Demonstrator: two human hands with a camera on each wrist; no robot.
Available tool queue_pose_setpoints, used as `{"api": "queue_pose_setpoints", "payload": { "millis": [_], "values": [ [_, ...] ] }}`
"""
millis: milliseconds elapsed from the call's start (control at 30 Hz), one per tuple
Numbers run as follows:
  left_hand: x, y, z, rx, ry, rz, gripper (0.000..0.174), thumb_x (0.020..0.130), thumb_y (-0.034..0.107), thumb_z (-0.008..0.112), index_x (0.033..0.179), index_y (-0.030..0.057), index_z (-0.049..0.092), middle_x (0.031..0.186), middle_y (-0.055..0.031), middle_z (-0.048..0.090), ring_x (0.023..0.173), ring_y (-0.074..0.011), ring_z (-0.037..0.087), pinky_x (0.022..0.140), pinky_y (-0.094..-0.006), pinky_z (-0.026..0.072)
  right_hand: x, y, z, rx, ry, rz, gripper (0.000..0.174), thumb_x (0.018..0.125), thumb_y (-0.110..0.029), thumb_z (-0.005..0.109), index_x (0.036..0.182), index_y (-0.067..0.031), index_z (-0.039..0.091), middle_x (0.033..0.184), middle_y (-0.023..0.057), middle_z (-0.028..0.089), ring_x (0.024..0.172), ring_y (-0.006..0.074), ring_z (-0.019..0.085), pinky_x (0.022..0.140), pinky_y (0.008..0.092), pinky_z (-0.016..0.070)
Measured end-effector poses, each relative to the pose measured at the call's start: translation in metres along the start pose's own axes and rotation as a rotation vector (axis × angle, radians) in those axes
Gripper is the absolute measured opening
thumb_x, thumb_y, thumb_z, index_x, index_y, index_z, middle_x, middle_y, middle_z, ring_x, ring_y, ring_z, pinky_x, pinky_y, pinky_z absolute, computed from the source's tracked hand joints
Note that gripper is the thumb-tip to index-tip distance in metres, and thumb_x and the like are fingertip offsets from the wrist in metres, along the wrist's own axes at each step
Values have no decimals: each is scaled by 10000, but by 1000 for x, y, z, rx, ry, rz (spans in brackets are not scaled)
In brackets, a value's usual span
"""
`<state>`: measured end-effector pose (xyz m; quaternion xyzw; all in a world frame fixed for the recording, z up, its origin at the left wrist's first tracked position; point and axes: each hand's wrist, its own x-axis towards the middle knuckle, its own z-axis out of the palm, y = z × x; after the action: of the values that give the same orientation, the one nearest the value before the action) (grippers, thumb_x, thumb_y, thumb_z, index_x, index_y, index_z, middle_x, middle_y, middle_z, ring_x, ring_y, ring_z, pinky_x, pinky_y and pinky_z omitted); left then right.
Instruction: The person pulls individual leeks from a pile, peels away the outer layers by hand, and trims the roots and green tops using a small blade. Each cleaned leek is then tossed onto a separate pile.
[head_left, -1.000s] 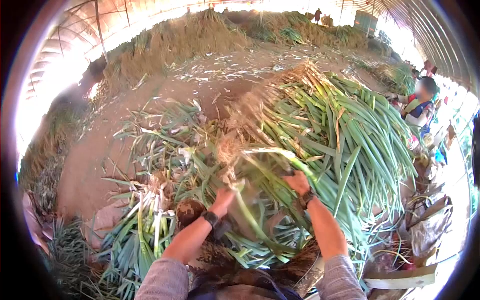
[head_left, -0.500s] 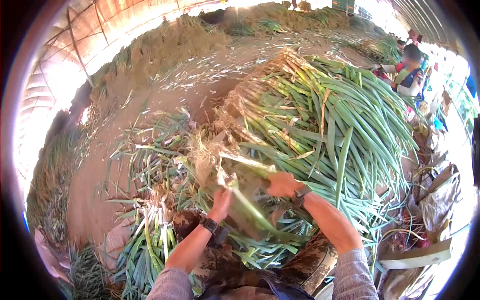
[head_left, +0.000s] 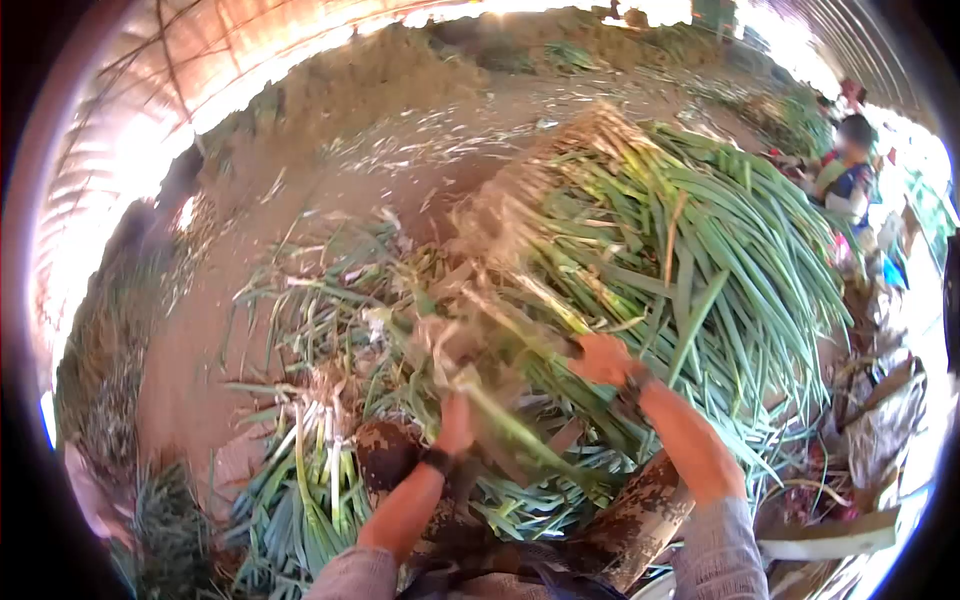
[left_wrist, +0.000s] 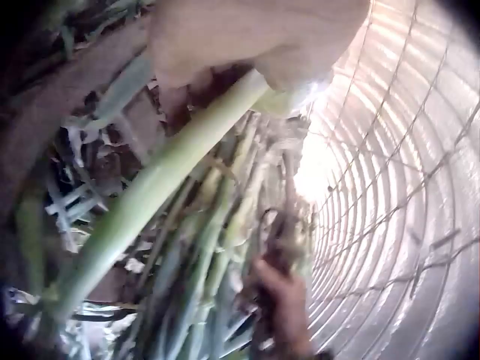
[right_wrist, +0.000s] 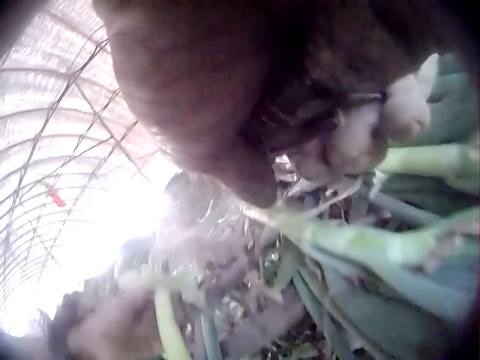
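Note:
My left hand [head_left: 456, 424] grips a thick green onion [head_left: 500, 412] just below its roots. The pale stalk [left_wrist: 161, 184] slants away from the curled fingers in the left wrist view, and its leaves hang between the knees. To the right, my right hand [head_left: 602, 360] is at the near edge of a big heap of green onions [head_left: 700, 240]. Its fingers [right_wrist: 356, 139] are curled, with a stalk [right_wrist: 360, 244] close by the thumb in the right wrist view. Motion blur covers the roots near the left hand.
Cleaned green onions [head_left: 320, 470] lie in a bundle by my left knee [head_left: 385, 455]. Stripped leaves [head_left: 340, 270] litter the ground ahead. Another person [head_left: 850, 175] sits at the far right. A white board [head_left: 825, 540] and plastic sheeting [head_left: 880, 410] lie at the lower right.
The right hand swung left toward the left hand with a stalk, then back right to the heap. The left hand stays nearly in place, its onion now lower and blurred at the roots.

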<state>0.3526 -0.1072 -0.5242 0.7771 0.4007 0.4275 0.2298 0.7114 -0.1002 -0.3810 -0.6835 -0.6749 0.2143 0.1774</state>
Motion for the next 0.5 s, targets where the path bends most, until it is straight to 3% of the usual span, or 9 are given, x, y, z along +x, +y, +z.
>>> {"api": "queue_pose_setpoints", "payload": {
  "millis": [33,100,133,167,233,267,400,500],
  "values": [
    [24,27,-20,208,54,125,228,1005,276,524,1148,101,542,974,-68,610,859,-240,616,752,-424,512,-55,-55,-39,-63,125,-212,335,750,-303,696,919,-22,631,817,206,664,781,400,650,668,498,502],
    [81,81,-33,-1368,253,-786,244,1008,361,510,1050,121,522,860,-51,569,753,-210,555,696,-391,481,-83,-64,-44,-103,63,-273,316,738,-282,704,911,-32,616,815,195,660,787,408,640,665,498,501],
    [85,6,-11,-935,159,-524,330,1011,464,475,960,139,495,779,-29,515,680,-173,488,649,-337,435,-92,-65,-43,-142,20,-306,302,726,-261,712,903,-42,601,813,184,656,793,415,630,661,497,501],
    [116,119,-48,-1292,270,-819,461,991,584,427,881,142,499,688,1,453,621,-153,461,576,-329,405,-98,-69,-41,-130,33,-297,302,726,-261,712,903,-42,601,813,184,656,793,415,630,661,497,501],
    [145,124,-71,-1495,-25,-659,587,943,699,373,824,141,512,620,22,405,571,-152,436,520,-341,393,-109,-71,-45,-69,74,-450,291,711,-219,722,901,-51,578,810,173,649,785,407,628,643,494,497],
    [150,125,-72,-1466,-27,-651,669,904,767,326,798,137,524,570,37,367,543,-156,414,480,-353,377,-107,-72,-44,-112,59,-431,340,711,-216,719,977,-51,587,828,173,654,782,403,632,657,488,507],
    [159,130,-67,-1513,-76,-640,718,882,796,301,765,133,548,539,31,349,548,-170,405,492,-361,381,-101,-84,-49,-88,118,-456,339,727,-216,680,1018,-60,601,871,186,672,840,391,651,702,510,510],
    [160,155,-63,-1538,-57,-721,669,884,779,347,799,147,551,543,32,341,516,-161,377,461,-348,350,-90,-92,-47,-72,192,-422,328,737,-213,667,1017,-54,603,890,204,672,838,400,648,705,506,512]
  ]
}}
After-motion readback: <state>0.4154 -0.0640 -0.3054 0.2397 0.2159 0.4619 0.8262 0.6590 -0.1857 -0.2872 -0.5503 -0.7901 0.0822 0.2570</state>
